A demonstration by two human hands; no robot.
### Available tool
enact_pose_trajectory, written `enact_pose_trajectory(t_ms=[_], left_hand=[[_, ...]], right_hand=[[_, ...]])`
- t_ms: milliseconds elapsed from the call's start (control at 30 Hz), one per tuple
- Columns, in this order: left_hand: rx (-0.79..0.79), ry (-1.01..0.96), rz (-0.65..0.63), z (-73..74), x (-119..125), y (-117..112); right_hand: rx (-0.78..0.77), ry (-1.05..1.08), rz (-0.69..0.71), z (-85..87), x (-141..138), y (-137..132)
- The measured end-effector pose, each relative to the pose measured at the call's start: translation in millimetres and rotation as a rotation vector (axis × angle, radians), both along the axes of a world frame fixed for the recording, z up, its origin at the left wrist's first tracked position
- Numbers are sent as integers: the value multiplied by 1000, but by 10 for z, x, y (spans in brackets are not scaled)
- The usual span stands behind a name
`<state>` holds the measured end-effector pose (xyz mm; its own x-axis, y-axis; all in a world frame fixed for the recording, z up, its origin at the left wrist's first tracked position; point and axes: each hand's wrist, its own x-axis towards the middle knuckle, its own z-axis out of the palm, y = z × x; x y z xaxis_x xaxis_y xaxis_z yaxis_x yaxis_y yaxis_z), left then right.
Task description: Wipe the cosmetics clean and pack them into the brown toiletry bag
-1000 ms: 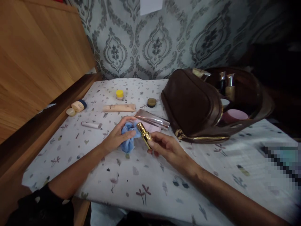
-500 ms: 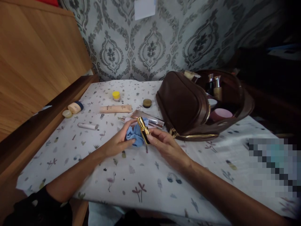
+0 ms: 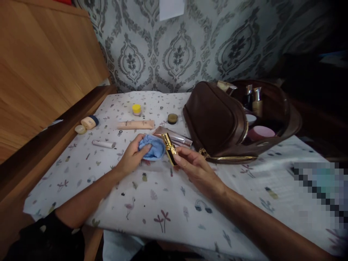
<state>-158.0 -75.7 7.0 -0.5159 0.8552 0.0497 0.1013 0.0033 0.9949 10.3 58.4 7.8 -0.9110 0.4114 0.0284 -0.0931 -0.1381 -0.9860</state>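
My right hand point(image 3: 193, 167) pinches a gold and black lipstick tube point(image 3: 169, 148), tilted with its gold end up and to the left. My left hand point(image 3: 133, 156) is closed round a crumpled blue cloth point(image 3: 152, 149), which presses against the tube's left side. Both hands hover just above the patterned tablecloth point(image 3: 168, 203), left of an open brown toiletry bag point(image 3: 217, 123).
Behind the hands lie a rose-gold tube point(image 3: 175, 136), a peach tube point(image 3: 136, 124), a white stick point(image 3: 103, 144), a yellow-lidded jar point(image 3: 136, 109), a dark-lidded jar point(image 3: 172, 118) and small cream containers point(image 3: 88, 123). The bag holds bottles point(image 3: 257, 99) and a pink jar point(image 3: 260, 132). A wooden panel point(image 3: 40, 72) stands left.
The blue cloth has moved up along the tube's left side and the tube now stands more upright. Both hands stay in about the same place.
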Motion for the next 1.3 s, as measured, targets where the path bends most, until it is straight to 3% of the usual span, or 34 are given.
enact_pose_trajectory(t_ms=[200, 367, 467, 600, 700, 900, 1000, 1100, 1300], left_hand=[[39, -61, 52, 0, 98, 36], [152, -351, 6, 91, 175, 6], [204, -414, -44, 125, 159, -20], [213, -342, -125, 123, 131, -12], [182, -296, -85, 110, 137, 1], [28, -120, -35, 55, 82, -43], [-2, -39, -28, 49, 46, -56], [-5, -50, -65, 63, 27, -55], [52, -141, -159, 85, -19, -63]], right_hand=[[87, -56, 103, -14, -18, -13], [92, -95, 91, -4, -22, 3], [95, -105, 87, -5, -19, 20], [115, -112, 146, -19, -5, 27], [199, -101, 162, -8, 18, -1], [600, -77, -24, 4, 36, -74], [671, -64, -72, -6, 39, -87], [568, -51, -27, -14, 46, -90], [136, -74, 247, -30, 55, -32]])
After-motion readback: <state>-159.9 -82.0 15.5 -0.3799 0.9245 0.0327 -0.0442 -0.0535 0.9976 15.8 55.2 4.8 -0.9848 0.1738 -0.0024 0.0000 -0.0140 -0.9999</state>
